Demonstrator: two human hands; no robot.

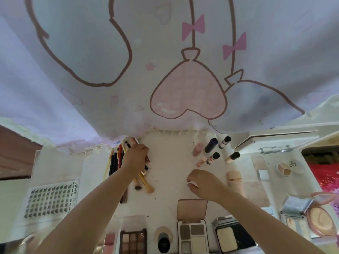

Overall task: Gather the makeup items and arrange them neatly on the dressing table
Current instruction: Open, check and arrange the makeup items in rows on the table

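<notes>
Near edge of desk (165,162): closest to you lie an eyeshadow palette (132,241), a black-capped round jar (163,242), an open brow palette (193,233) with its lid raised, and a dark compact (226,239) holding a pale pan.
Near right: a round powder compact (320,223) lies open beside a silvery case (295,205).
Near left: a lash card (50,199) printed XOYO lies flat, well apart from the palettes.
Right hand (202,183): your fingers are curled over a small white item (192,183); you grip it just above the desk, and what it is cannot be told.
Left hand (135,158): your fingers are closed round the handles of the brush bundle (145,182), whose bristle ends point toward you.
Pencils (115,162): several lie side by side just left of your left hand.
Beside right hand: a peach tube (234,177) lies just right of it.
Far centre: small bottles (212,157) with black caps, a dark tube (211,145) and pink pieces stand clustered near the desk's back edge.
Far right: a round concealer pot (284,167) sits open.
Behind: a printed curtain (165,61) with a pink heart hangs over the back of the desk.
</notes>
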